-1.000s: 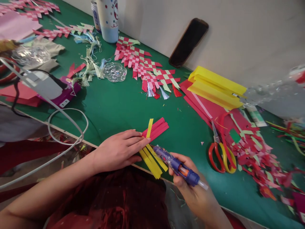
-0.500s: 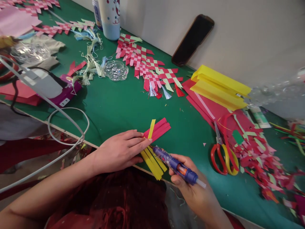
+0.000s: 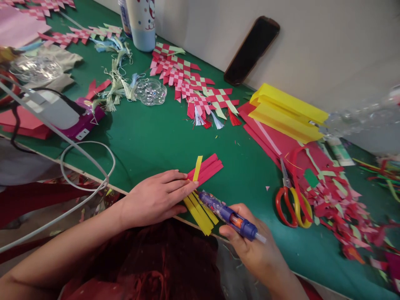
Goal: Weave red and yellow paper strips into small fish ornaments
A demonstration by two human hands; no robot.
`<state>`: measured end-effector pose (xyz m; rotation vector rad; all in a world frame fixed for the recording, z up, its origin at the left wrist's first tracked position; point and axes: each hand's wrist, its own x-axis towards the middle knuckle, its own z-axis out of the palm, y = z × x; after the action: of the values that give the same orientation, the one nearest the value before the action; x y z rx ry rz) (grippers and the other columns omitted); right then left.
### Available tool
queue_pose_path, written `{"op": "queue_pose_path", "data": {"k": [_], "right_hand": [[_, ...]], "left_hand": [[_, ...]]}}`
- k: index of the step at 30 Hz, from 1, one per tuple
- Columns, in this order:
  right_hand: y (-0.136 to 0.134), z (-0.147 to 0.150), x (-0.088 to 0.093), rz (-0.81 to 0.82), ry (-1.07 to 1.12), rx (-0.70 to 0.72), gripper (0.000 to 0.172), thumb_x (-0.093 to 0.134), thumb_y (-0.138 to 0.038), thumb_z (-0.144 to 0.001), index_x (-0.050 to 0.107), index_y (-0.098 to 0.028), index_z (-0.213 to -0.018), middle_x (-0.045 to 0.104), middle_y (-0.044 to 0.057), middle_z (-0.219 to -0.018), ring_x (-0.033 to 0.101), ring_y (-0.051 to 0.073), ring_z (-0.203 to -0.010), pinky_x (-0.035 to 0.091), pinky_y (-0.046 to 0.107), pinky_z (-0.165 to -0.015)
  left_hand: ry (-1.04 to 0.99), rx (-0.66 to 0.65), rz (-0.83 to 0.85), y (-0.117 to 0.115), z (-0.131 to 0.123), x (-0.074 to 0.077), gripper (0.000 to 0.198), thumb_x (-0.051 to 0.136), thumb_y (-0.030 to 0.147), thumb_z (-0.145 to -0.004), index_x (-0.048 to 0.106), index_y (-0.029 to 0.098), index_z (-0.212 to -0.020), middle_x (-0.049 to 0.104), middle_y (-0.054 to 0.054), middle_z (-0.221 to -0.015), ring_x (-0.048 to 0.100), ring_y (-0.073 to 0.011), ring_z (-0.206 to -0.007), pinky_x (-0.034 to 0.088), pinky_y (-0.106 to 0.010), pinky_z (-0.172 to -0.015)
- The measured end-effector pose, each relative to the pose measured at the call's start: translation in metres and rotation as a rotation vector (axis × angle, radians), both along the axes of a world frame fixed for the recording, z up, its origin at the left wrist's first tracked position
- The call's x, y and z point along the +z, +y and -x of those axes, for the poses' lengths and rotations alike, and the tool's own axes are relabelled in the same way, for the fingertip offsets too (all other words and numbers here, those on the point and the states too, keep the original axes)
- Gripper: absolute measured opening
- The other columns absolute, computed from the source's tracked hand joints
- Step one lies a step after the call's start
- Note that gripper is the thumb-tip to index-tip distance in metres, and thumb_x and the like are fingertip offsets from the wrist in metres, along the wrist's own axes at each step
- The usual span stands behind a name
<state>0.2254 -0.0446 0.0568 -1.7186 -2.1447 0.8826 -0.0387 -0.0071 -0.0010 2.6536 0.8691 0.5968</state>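
Observation:
My left hand (image 3: pixel 159 193) lies flat, fingers stretched over a woven join of paper strips near the table edge. Beyond its fingertips, pink paper strips (image 3: pixel 211 168) fan out, crossed by a short yellow strip (image 3: pixel 198 168). Several yellow paper strips (image 3: pixel 200 216) hang towards me beside the thumb. In my right hand (image 3: pixel 253 237) is a blue pen-shaped hot glue pen (image 3: pixel 223 210) with a translucent stick at its rear. Its tip points at the strips by my left fingers; I cannot tell whether it touches them.
Scissors (image 3: pixel 290 204) and paper scraps (image 3: pixel 334 208) lie to the right. Folded yellow paper (image 3: pixel 287 112) rests by the wall, where a phone (image 3: pixel 252 50) leans. Woven paper fish (image 3: pixel 187 83), a dish of googly eyes (image 3: pixel 151 91) and a bottle (image 3: pixel 143 27) stand farther back. A white cable (image 3: pixel 108 177) loops left.
The view has shifted slightly. My right thumb sits a little apart from the glue pen, which stays near the strips. My left hand keeps its place on them.

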Motion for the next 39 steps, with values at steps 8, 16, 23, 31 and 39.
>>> {"op": "queue_pose_path", "data": {"k": [8, 16, 23, 31, 39], "right_hand": [[-0.005, -0.001, -0.001, -0.040, -0.018, 0.027, 0.038, 0.050, -0.065, -0.087, 0.057, -0.027, -0.091, 0.066, 0.000, -0.066, 0.064, 0.020, -0.063, 0.044, 0.027, -0.049], [-0.005, -0.002, 0.003, -0.114, -0.021, 0.105, 0.054, 0.032, -0.072, -0.090, 0.056, -0.024, -0.088, 0.067, 0.004, -0.074, 0.063, 0.019, -0.067, 0.044, 0.028, -0.053], [0.002, 0.002, -0.003, -0.395, -0.083, 0.196, 0.052, 0.030, -0.064, -0.094, 0.052, -0.022, -0.072, 0.056, 0.000, -0.060, 0.051, 0.015, -0.056, 0.038, 0.027, -0.052], [0.007, 0.004, -0.005, -0.496, -0.125, 0.200, 0.052, 0.032, -0.066, -0.093, 0.042, -0.023, -0.065, 0.045, -0.004, -0.053, 0.043, 0.012, -0.048, 0.035, 0.025, -0.048], [0.002, 0.000, -0.007, -0.445, -0.091, 0.175, 0.046, 0.034, -0.059, -0.097, 0.050, -0.022, -0.075, 0.053, -0.002, -0.059, 0.050, 0.013, -0.053, 0.038, 0.023, -0.050]], "left_hand": [[0.007, -0.002, -0.006, 0.000, 0.000, 0.000, 0.053, 0.052, 0.036, -0.096, 0.043, 0.008, -0.140, 0.062, -0.013, -0.132, 0.053, -0.0269, -0.126, 0.045, -0.042, -0.108], [-0.008, -0.004, -0.018, 0.000, 0.001, 0.001, 0.055, 0.055, 0.035, -0.094, 0.043, 0.007, -0.140, 0.063, -0.014, -0.129, 0.054, -0.0270, -0.125, 0.046, -0.043, -0.106], [0.007, -0.002, -0.006, 0.001, 0.001, -0.001, 0.054, 0.053, 0.037, -0.095, 0.043, 0.008, -0.140, 0.063, -0.013, -0.131, 0.052, -0.0270, -0.126, 0.044, -0.042, -0.108], [0.001, -0.007, -0.008, 0.001, 0.001, -0.001, 0.053, 0.053, 0.037, -0.095, 0.045, 0.007, -0.139, 0.062, -0.013, -0.131, 0.052, -0.0271, -0.126, 0.045, -0.043, -0.108], [-0.001, 0.004, 0.003, 0.000, 0.000, -0.001, 0.054, 0.052, 0.037, -0.096, 0.042, 0.009, -0.141, 0.062, -0.013, -0.132, 0.051, -0.0260, -0.128, 0.044, -0.041, -0.109]]}}
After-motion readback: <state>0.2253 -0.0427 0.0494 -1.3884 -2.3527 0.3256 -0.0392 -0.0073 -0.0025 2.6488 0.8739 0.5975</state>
